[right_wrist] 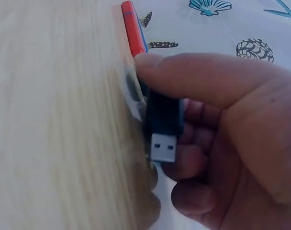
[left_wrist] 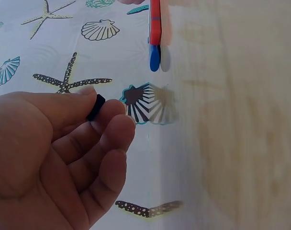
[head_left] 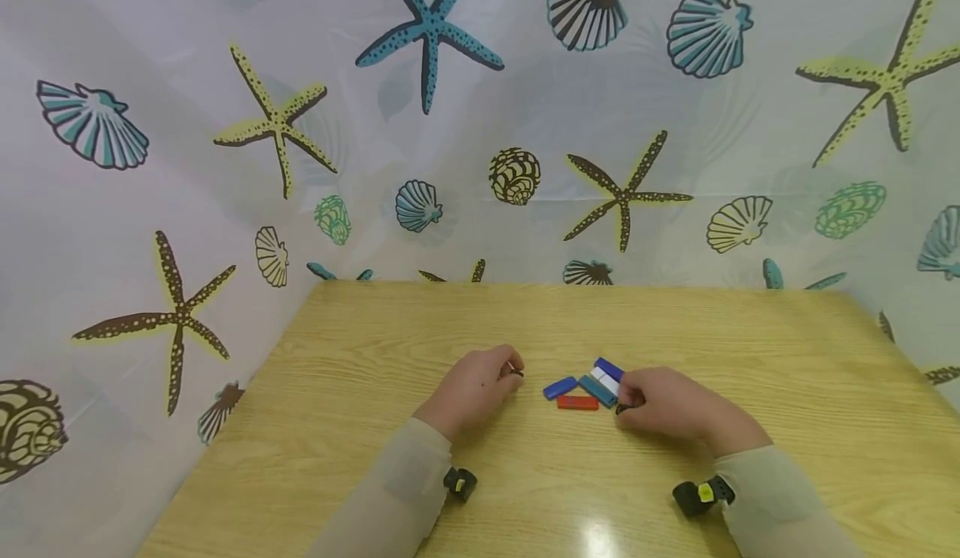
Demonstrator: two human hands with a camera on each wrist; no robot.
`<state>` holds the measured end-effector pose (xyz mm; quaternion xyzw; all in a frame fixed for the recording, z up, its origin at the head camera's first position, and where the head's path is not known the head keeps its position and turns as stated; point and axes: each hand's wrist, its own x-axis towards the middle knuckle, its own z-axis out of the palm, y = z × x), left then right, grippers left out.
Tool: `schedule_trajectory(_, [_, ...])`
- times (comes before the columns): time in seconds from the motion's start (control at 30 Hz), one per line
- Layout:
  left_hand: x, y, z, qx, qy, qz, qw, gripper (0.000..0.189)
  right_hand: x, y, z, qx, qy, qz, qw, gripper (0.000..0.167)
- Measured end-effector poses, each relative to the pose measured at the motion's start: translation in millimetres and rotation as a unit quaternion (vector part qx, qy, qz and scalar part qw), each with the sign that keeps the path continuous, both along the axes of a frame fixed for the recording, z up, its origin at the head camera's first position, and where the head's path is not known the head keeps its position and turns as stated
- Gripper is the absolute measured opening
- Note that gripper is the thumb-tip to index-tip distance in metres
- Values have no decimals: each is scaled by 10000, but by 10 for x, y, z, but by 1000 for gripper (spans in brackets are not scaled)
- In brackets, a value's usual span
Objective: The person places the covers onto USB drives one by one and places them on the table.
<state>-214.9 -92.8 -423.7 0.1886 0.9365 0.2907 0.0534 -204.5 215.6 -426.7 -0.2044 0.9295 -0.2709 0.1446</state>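
Observation:
My right hand [head_left: 671, 404] holds a black USB flash drive [right_wrist: 164, 117] low over the table, at the right end of a small group of sticks. Its bare metal plug [right_wrist: 163, 149] shows in the right wrist view. To the left of the group, my left hand [head_left: 474, 385] pinches a small black cap-like piece [left_wrist: 96, 108] between thumb and index finger. Between the hands lie a blue stick [head_left: 560, 388], a red stick [head_left: 577, 403], a teal stick [head_left: 596, 391], a white stick [head_left: 604, 381] and another blue stick [head_left: 610, 369], close together.
The wooden table [head_left: 375, 333] stretches out around both hands. Behind it and along its sides hangs a pale sheet [head_left: 480, 233] printed with starfish and shells. Both wrists wear a black camera strap, seen as the left device [head_left: 460, 483] and the right device [head_left: 702, 495].

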Motion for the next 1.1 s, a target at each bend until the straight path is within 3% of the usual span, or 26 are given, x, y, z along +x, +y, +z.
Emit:
schedule_trajectory(0.2, [4, 7, 6, -68, 68, -66, 9999, 19, -22, -26, -10, -264, 2, -162, 9995, 24])
schedule_trajectory(0.5, [30, 19, 34, 123, 111, -239, 9996, 14, -18, -78, -34, -1103, -652, 64, 9917, 21])
schedule_trajectory(0.8, [39, 35, 24, 124, 21, -337, 9994, 12, -26, -115, -12, -1530, -392, 109, 9874, 13])
schedule_trajectory(1.1, [52, 50, 12, 203, -158, -306, 9992, 14, -38, -157, -15, -1439, 126, 163, 9894, 9])
